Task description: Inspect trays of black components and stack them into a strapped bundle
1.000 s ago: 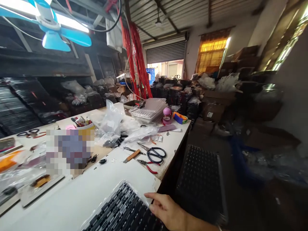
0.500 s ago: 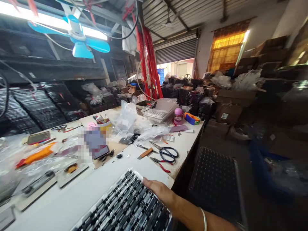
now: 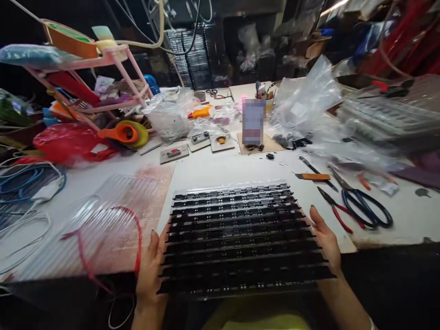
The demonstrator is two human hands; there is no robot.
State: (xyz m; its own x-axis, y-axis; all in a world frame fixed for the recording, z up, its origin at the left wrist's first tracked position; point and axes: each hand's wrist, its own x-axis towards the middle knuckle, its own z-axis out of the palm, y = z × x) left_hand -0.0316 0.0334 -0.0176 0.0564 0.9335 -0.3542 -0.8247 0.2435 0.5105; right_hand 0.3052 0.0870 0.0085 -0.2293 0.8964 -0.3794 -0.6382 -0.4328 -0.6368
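One black tray (image 3: 240,238) of dark component strips lies at the near edge of a white desk (image 3: 223,167), overhanging it toward the viewer. Two hands hold it, one at each side. The left hand (image 3: 150,266) lies flat against the tray's left edge, fingers straight and pointing away, thumb side pressed to the rim. The right hand (image 3: 325,240) rests the same way along the right edge, fingers extended rather than curled around it.

The tray is wide and shallow, filled with about eleven long black rows running left to right, each dotted with small pale marks. A clear plastic film shows along its far edge. The exact kind of part in the rows is too small to make out.

To the left lies one clear ribbed plastic tray (image 3: 103,220) with a loop of red cord (image 3: 113,238) across it. To the right lie one pair of black-handled scissors (image 3: 364,208), one pair of red-handled pliers (image 3: 338,213) and one orange-handled knife (image 3: 314,177). Farther off stand three small flat fixtures (image 3: 197,145) in a row, crumpled clear plastic bags (image 3: 305,103), and on the far left a pink wire rack (image 3: 103,78) above rolls of tape (image 3: 125,133).

A blurred patch hides something at the far middle. The right side is smeared, and both forearms are cut off by the bottom edge.
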